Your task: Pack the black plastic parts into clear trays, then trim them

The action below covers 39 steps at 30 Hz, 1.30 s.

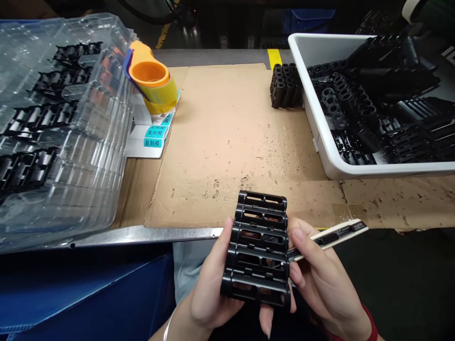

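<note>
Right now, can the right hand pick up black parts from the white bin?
Probably not: the right hand holds a utility knife, though the black parts lie uncovered in the white bin.

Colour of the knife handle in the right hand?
The knife handle is cream and black; head view.

Black plastic holder, one: you are gripping it in your left hand, its five rounded, slotted rows stacking one above another, two windows showing per row. Utility knife, one, cream and black: you are holding it aslant in your right hand, its front end reaching the holder's right side, its tail pointing up and right.
</note>
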{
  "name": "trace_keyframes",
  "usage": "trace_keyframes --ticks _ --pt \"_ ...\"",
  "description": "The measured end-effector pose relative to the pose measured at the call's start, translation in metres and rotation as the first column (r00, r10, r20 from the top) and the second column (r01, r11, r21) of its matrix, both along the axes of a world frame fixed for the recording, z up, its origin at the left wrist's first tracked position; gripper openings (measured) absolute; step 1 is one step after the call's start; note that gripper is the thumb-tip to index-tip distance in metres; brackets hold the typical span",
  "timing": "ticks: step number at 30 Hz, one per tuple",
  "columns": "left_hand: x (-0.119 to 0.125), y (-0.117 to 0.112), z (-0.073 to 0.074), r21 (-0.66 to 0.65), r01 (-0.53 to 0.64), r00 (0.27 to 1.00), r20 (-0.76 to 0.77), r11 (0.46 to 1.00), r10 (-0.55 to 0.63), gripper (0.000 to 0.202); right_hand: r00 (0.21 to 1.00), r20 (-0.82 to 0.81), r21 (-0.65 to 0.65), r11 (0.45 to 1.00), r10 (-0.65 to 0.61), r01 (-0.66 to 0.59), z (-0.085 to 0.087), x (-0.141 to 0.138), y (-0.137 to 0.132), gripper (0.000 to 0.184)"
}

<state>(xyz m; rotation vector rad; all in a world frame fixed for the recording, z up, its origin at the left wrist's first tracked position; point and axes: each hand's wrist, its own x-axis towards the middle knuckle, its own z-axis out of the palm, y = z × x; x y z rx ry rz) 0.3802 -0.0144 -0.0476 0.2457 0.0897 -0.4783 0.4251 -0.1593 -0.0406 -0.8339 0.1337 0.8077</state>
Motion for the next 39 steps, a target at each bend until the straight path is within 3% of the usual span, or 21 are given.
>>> trace_keyframes --ticks 7,13,23,27,29,32,34,39 --pt "0.000 0.002 0.000 0.040 0.069 0.998 -0.005 0.997 -0.069 0.088 1.000 -0.019 -0.066 0.998 0.018 -0.019 -0.002 -0.002 -0.003 0.037" --pt "-0.001 0.004 0.001 0.076 0.100 0.995 -0.028 0.992 -0.098 0.088 0.999 0.029 -0.130 0.991 0.029 -0.025 -0.001 -0.002 -0.005 0.042" --pt "0.002 0.007 -0.003 0.028 0.153 0.986 -0.073 0.988 -0.151 0.093 0.999 0.011 -0.147 0.988 0.053 -0.051 -0.003 0.000 -0.006 0.044" --pt "0.002 0.006 -0.004 0.008 0.119 0.992 -0.051 0.993 -0.118 0.089 0.998 -0.022 -0.138 0.989 0.057 -0.060 -0.005 0.007 -0.007 0.041" --pt "0.002 0.006 -0.002 0.097 0.026 0.998 -0.056 0.995 -0.020 0.078 1.000 -0.010 -0.123 0.992 0.001 -0.002 -0.006 0.012 -0.011 0.039" --pt "0.001 0.007 0.003 0.291 -0.201 0.975 -0.033 0.935 0.220 0.063 0.983 0.149 -0.116 0.985 -0.109 0.127 -0.006 0.014 -0.016 0.035" --pt "0.000 0.007 0.005 0.354 -0.297 0.947 -0.009 0.887 0.321 0.059 0.939 0.314 -0.110 0.977 -0.140 0.182 -0.004 0.009 -0.018 0.029" --pt "-0.010 0.003 0.000 0.460 -0.267 0.940 -0.071 0.847 0.334 0.071 0.739 0.669 -0.172 0.950 -0.083 0.262 -0.002 -0.015 -0.017 0.005"
